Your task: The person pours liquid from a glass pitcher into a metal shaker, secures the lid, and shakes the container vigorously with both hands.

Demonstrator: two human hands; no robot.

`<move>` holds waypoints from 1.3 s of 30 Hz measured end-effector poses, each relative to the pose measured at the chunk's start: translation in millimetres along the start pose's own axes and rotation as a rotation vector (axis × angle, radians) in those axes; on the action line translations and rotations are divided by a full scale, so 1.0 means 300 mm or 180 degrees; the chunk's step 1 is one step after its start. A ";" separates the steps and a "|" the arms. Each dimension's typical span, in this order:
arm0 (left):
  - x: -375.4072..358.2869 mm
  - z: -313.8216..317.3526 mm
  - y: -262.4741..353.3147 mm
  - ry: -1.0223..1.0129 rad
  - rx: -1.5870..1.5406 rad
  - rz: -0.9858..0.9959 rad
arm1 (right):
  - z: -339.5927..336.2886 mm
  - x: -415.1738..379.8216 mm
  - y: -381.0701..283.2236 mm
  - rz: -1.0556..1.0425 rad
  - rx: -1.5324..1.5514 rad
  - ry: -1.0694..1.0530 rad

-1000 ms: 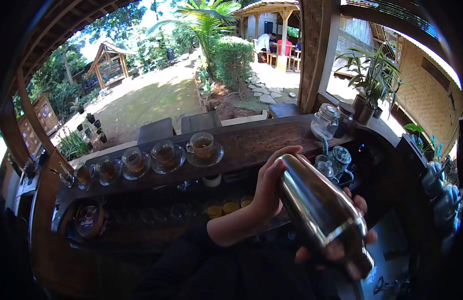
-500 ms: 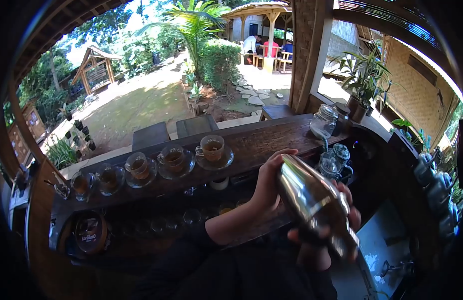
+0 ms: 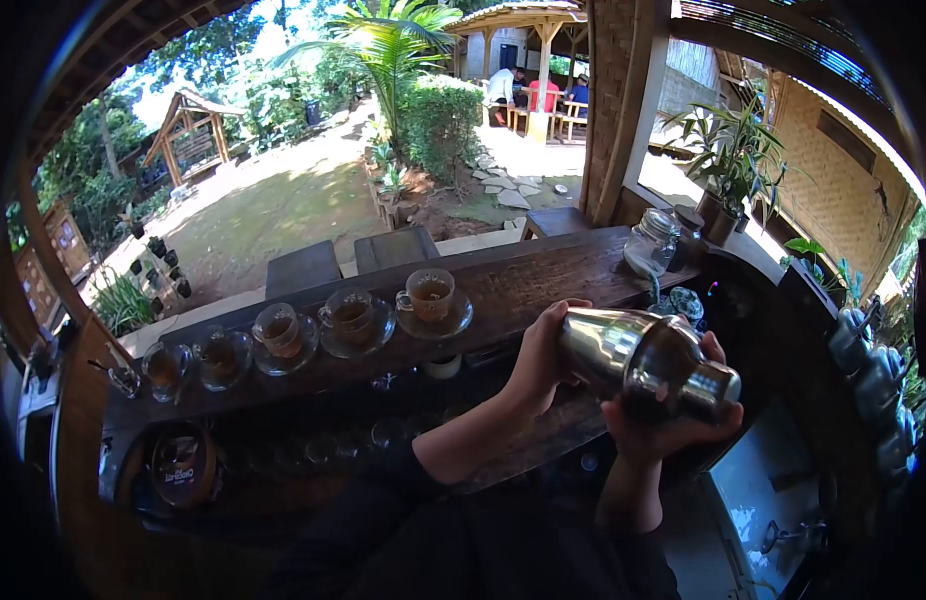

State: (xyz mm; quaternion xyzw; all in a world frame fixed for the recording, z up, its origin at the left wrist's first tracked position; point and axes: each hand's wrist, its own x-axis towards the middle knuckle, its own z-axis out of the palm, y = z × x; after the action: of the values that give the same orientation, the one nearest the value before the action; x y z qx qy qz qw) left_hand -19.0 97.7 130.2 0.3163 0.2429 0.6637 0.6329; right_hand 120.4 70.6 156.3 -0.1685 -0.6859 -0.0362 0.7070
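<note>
The shaker (image 3: 638, 355) is in both hands (image 3: 536, 365) near a wooden counter (image 3: 523, 285) facing a garden (image 3: 273, 205).

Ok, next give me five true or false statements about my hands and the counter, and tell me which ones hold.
1. The left hand and the right hand are both on the metal shaker. True.
2. The metal shaker stands upright on the counter. False: it is held in the air, tipped well over toward its side.
3. The left hand covers the narrow cap end. False: it is at the wide base end, and the right hand is toward the cap.
4. Five glass cups stand in a row. True.
5. The rightmost cup is empty. False: brownish liquid shows in it.
</note>
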 end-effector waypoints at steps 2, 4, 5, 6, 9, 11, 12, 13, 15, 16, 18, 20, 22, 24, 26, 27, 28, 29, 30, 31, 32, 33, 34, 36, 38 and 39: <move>-0.050 0.072 0.045 -0.0344 0.0007 0.0226 | -0.070 -0.020 -0.039 -0.0314 0.0270 -0.0083; -0.075 0.103 0.075 -0.0888 0.0779 0.1090 | -0.128 -0.056 -0.063 -0.0428 0.0580 -0.0327; -0.096 0.127 0.089 -0.1172 0.0885 0.1292 | -0.143 -0.061 -0.065 -0.0470 0.0600 -0.0472; -0.107 0.156 0.097 -0.1473 0.0636 0.1344 | -0.133 -0.060 -0.037 -0.0556 0.0581 -0.0430; -0.010 0.123 0.004 -0.0797 -0.0040 0.0698 | -0.077 0.009 0.019 -0.0800 0.0484 -0.0296; 0.078 0.049 -0.076 -0.0259 -0.0406 -0.0062 | -0.060 0.028 0.094 -0.0420 0.0370 -0.0078; 0.104 0.023 -0.107 -0.0163 -0.0533 -0.0434 | -0.050 0.009 0.166 0.0030 0.0297 0.0096; 0.087 0.053 -0.120 0.0102 -0.0401 -0.0474 | -0.065 -0.001 0.202 0.0194 0.0728 0.0272; 0.038 0.146 -0.093 -0.0152 -0.0329 -0.0222 | -0.131 0.016 0.148 -0.0184 0.1032 0.0392; 0.008 0.193 -0.078 -0.0335 -0.0287 0.0001 | -0.153 0.023 0.139 -0.0624 0.1161 0.0436; -0.002 0.245 -0.073 -0.0980 -0.0081 0.0438 | -0.185 0.015 0.121 -0.1070 0.1563 0.0474; 0.026 0.267 -0.099 -0.1344 -0.0152 0.0599 | -0.211 -0.001 0.125 -0.0923 0.1828 0.0372; 0.094 0.262 -0.177 -0.0574 -0.0482 0.0095 | -0.239 0.020 0.207 -0.0784 0.1466 0.0135; 0.173 0.213 -0.275 -0.0229 -0.0673 -0.0336 | -0.270 0.017 0.375 -0.0628 0.0770 -0.0068; 0.178 0.213 -0.313 -0.0293 -0.0301 -0.0852 | -0.316 0.011 0.431 0.0126 0.0918 -0.0002; 0.179 0.247 -0.334 -0.0213 -0.0357 -0.0752 | -0.356 0.024 0.425 -0.0105 0.1083 0.0071; 0.171 0.303 -0.345 -0.0144 -0.0432 -0.0636 | -0.385 0.021 0.418 -0.0338 0.1230 0.0181; 0.152 0.366 -0.337 -0.0427 -0.0509 -0.0404 | -0.431 0.062 0.375 -0.0743 0.1121 0.0211; 0.144 0.407 -0.335 -0.0699 -0.0408 -0.0192 | -0.467 0.091 0.334 -0.1130 0.1004 0.0230; 0.142 0.428 -0.342 -0.0924 -0.0217 0.0051 | -0.451 0.058 0.334 -0.1208 0.1520 0.0700; 0.142 0.446 -0.348 -0.1142 -0.0030 0.0298 | -0.441 0.060 0.331 -0.1248 0.1861 0.0983; 0.144 0.468 -0.352 -0.1342 -0.0093 0.0382 | -0.431 0.062 0.327 -0.1314 0.2187 0.1268; 0.164 0.473 -0.373 -0.1349 -0.0099 0.0402 | -0.446 0.046 0.396 -0.1233 0.2108 0.1048; 0.217 0.441 -0.441 -0.0438 -0.0557 -0.0197 | -0.486 0.078 0.463 -0.0962 0.1839 0.0409; 0.261 0.394 -0.487 -0.0359 -0.0487 -0.0386 | -0.509 0.048 0.559 0.0010 0.1101 -0.0088; 0.250 0.389 -0.500 -0.0312 -0.0350 -0.0363 | -0.529 0.051 0.564 0.0176 0.1214 0.0016</move>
State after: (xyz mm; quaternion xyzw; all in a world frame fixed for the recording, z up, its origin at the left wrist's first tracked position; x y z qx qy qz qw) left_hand 168.8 175.2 109.8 0.2988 0.1924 0.6226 0.6972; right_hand 320.9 186.9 139.2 -0.0502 -0.6737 0.1134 0.7285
